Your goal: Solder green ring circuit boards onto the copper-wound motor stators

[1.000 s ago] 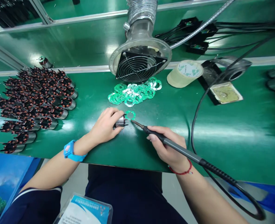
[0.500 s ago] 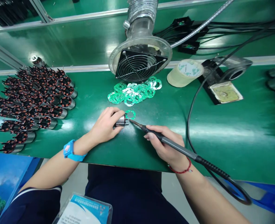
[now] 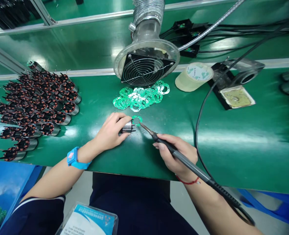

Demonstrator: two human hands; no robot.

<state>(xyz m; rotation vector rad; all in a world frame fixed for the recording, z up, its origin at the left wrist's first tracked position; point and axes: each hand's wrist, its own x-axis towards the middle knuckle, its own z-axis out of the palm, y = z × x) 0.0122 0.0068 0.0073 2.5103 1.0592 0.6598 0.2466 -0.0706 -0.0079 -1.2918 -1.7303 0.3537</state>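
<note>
Within left hand (image 3: 111, 132), silver cylinder (image 3: 127, 127) — glossy, sideways, dark prongs rightward

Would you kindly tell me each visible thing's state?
Left grip: closed around metal cylinder.
Right grip: closed around soldering iron.
Metal cylinder: held sideways, pronged end rightward.
Soldering iron: tip by lone ring, contact unclear.
Lone ring: flat, apart from ring pile.
Ring pile: heaped, overlapping.
Fan: whether running, unclear.
</note>
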